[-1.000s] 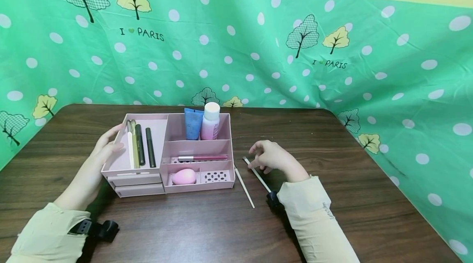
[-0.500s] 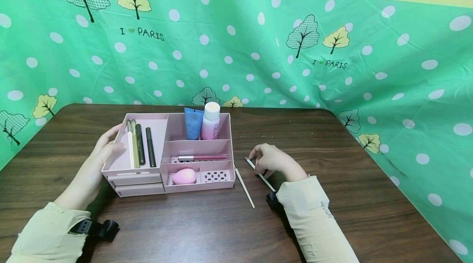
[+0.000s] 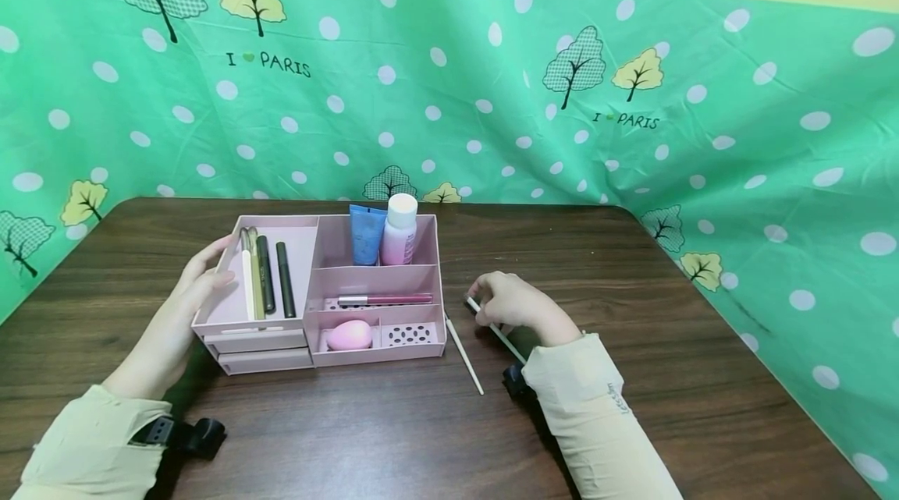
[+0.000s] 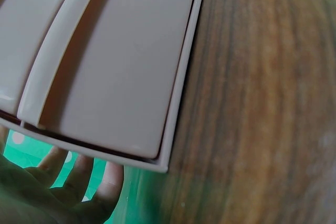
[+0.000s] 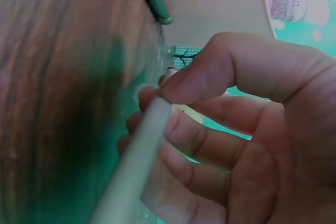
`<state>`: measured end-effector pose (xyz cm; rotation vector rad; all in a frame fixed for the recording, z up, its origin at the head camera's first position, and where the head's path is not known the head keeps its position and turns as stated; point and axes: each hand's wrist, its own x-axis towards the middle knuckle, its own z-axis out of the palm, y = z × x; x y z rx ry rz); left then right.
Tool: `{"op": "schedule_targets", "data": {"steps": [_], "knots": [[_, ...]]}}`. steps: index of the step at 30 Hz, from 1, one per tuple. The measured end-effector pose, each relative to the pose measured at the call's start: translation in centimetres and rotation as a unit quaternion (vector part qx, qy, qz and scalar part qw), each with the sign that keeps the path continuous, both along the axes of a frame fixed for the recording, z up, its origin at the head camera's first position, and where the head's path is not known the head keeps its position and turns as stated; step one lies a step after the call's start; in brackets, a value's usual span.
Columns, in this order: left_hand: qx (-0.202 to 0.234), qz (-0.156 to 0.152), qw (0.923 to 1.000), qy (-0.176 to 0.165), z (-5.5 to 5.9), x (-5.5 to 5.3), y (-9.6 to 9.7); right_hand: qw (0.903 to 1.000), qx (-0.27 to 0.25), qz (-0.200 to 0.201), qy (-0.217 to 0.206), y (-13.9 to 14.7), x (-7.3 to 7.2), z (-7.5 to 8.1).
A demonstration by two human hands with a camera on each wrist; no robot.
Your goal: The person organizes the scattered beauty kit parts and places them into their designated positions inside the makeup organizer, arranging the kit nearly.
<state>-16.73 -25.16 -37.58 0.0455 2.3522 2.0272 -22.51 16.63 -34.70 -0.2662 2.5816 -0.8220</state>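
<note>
A pink desktop organizer [image 3: 377,360] with compartments and two front drawers stands on the table. At its left side wall my left hand [image 3: 184,305] grips, thumb over the rim, fingers outside; the left wrist view shows those fingers [image 4: 109,184] beside the drawer front. Right of the organizer, my right hand [image 3: 516,305] pinches a slim white pencil-like stick [image 3: 507,344] between thumb and fingers. In the right wrist view the stick [image 5: 134,166] runs toward the camera. A second slim white stick [image 3: 465,358] leans near the organizer's right side; its end [image 5: 163,14] looks dark green.
Inside the organizer are several pens [image 3: 286,281], a blue tube [image 3: 367,239], a white-capped bottle [image 3: 399,239], a pink tube-like stick [image 3: 396,299] and a pink egg-shaped sponge [image 3: 350,336]. A green patterned cloth [image 3: 449,86] hangs behind the brown table [image 3: 379,437].
My right hand has come down onto the white stick and taken it between thumb and fingers. The stick's near end has shifted slightly right. My left hand and the organizer stay put.
</note>
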Motion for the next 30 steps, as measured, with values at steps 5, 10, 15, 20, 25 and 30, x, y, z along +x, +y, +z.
{"op": "schedule_targets", "data": {"steps": [5, 10, 15, 20, 25, 30], "knots": [[0.002, -0.001, 1.0000, 0.001, 0.0, -0.1, 0.0, 0.9992, -0.038, -0.006, 0.011, -0.2, 0.2, 0.6], [0.001, -0.001, 1.0000, 0.003, -0.1, -0.1, 0.0, 0.9959, -0.087, -0.015, 0.019, -0.5, 0.6, 1.3], [-0.005, 0.001, 1.0000, 0.001, -0.2, 0.0, -0.1, 0.9892, -0.143, -0.016, 0.025, -1.1, 1.2, 2.1], [0.000, 0.002, 1.0000, 0.006, -0.1, 0.0, 0.0, 0.9801, -0.192, -0.009, 0.051, -1.9, 1.9, 3.1], [0.001, 0.005, 0.9999, 0.010, -0.1, 0.1, 0.0, 0.9645, -0.252, -0.011, 0.077, -2.7, 2.5, 3.9], [0.003, 0.006, 0.9999, 0.008, -0.1, 0.1, 0.1, 0.9405, -0.332, -0.018, 0.070, -3.3, 3.0, 4.5]]}}
